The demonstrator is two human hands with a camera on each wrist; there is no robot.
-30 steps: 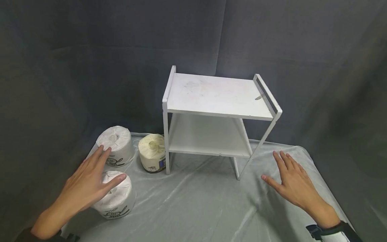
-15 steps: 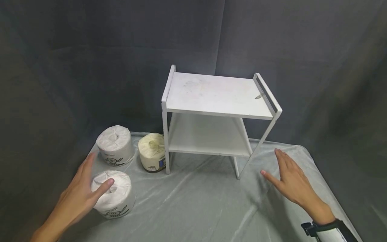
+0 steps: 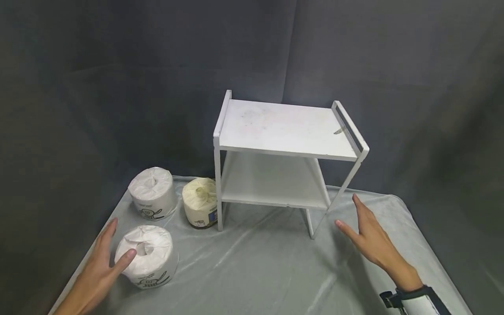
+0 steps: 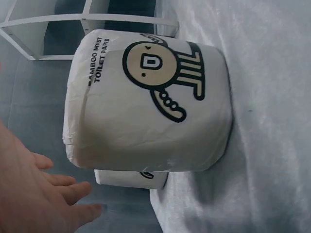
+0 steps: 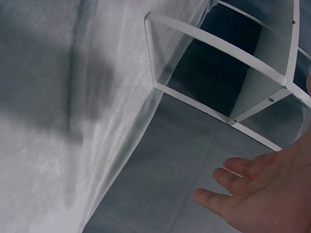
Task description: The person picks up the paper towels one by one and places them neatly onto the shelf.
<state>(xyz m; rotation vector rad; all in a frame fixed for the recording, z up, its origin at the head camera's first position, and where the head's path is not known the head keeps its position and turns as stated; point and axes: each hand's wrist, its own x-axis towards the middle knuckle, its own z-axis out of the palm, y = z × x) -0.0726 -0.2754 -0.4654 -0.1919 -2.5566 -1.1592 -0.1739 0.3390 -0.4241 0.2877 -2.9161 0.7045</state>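
Dark grey curtain (image 3: 157, 65) hangs behind a table (image 3: 252, 271) draped in pale grey cloth. Seen from the head, a white shelf unit (image 3: 289, 129) stands on its legs towards the back, turned to face the hands, perhaps so that both levels can be reached. Left of it, the rolls stand on their flat ends, which likely keeps them from rolling: the near white roll (image 3: 155, 258), the far white roll (image 3: 152, 194) behind it, and the yellowish roll (image 3: 200, 201), partly hidden by a front leg (its wrapper looks the most different). The left hand (image 3: 94, 271) is beside the near white roll, thumb and fingers apart, holding nothing; whether the thumb touches the wrapper I cannot tell. Well to the right, the right hand (image 3: 372, 238) hangs beside the shelf unit, fingers straight, also without a hold. Count: three rolls, one shelf unit with two boards.

From the left wrist, the near white roll fills the middle, its print reading "BAMBOO MOIST TOILET PAPER", with part of one other roll beyond it. The visible fingertips sit apart from it.

From the right wrist, four bare fingers extend near the unit's side frame, gripping nothing.
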